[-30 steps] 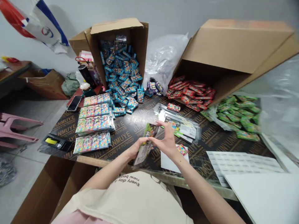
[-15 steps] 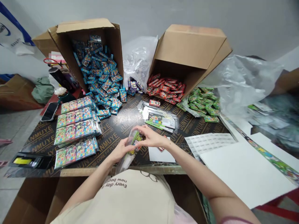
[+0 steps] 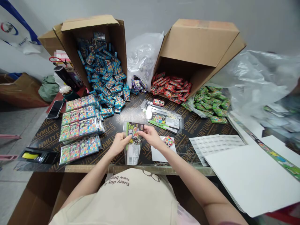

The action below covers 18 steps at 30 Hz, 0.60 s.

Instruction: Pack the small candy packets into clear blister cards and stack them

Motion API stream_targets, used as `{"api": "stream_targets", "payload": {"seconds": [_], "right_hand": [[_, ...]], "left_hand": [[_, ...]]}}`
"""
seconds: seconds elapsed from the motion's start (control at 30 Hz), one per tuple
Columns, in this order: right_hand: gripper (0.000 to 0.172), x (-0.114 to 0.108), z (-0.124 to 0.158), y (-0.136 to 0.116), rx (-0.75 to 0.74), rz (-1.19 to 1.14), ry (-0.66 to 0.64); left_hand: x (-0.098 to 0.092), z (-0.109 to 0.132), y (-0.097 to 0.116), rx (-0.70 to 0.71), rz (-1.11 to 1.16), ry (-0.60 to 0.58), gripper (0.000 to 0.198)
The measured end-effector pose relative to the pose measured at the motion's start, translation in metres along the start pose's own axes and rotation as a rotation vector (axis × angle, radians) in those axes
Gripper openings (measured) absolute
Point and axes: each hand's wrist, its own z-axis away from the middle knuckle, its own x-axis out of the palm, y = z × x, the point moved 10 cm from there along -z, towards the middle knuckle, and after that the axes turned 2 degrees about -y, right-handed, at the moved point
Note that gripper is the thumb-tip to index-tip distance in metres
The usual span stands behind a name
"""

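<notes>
While the left hand (image 3: 120, 144) pinches the left edge of the printed clear-plastic pouch (image 3: 133, 154) with its thumb on the front face, the right hand (image 3: 151, 137) grips the upper right side between thumb and fingers. The pouch is held upright to the viewer above the near edge of the black plywood tabletop (image 3: 187, 153), between the stacked multi-packs (image 3: 79, 149) and a white sheet (image 3: 158, 153) bearing a small red packet (image 3: 168, 141); flat printed pouches (image 3: 165, 120) lie beyond the right hand.

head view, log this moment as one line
left hand: holds printed packet; right hand: holds same packet; white card: on table, under small pack
</notes>
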Motion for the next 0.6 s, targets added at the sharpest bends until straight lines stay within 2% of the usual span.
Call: {"api": "stream_targets", "payload": {"seconds": [0.1,0.2,0.27,0.33,0.4,0.53,0.6], "right_hand": [[0.037,0.004,0.002,0.006,0.077,-0.076,-0.034],[0.053,0.024,0.014,0.028,0.244,-0.096,-0.177],[0.051,0.033,0.024,0.041,0.319,-0.077,-0.249],[0.044,0.029,0.028,0.046,0.309,-0.065,-0.22],[0.04,0.018,0.028,0.045,0.275,-0.063,-0.164],[0.046,0.005,0.021,0.045,0.28,-0.037,-0.193],[0.046,-0.008,0.013,0.036,0.213,-0.002,-0.101]], "left_hand": [[-0.011,-0.005,-0.007,-0.03,-0.003,0.068,0.04],[-0.03,-0.009,-0.011,-0.031,0.059,0.195,0.041],[-0.035,-0.01,-0.013,-0.027,0.134,0.228,0.04],[-0.028,-0.009,-0.015,-0.044,0.229,0.169,0.038],[-0.013,-0.005,-0.02,-0.092,0.315,0.042,0.043],[0.007,0.005,-0.027,-0.178,0.385,-0.122,0.052],[0.017,0.008,-0.024,-0.19,0.365,-0.205,0.05]]}}
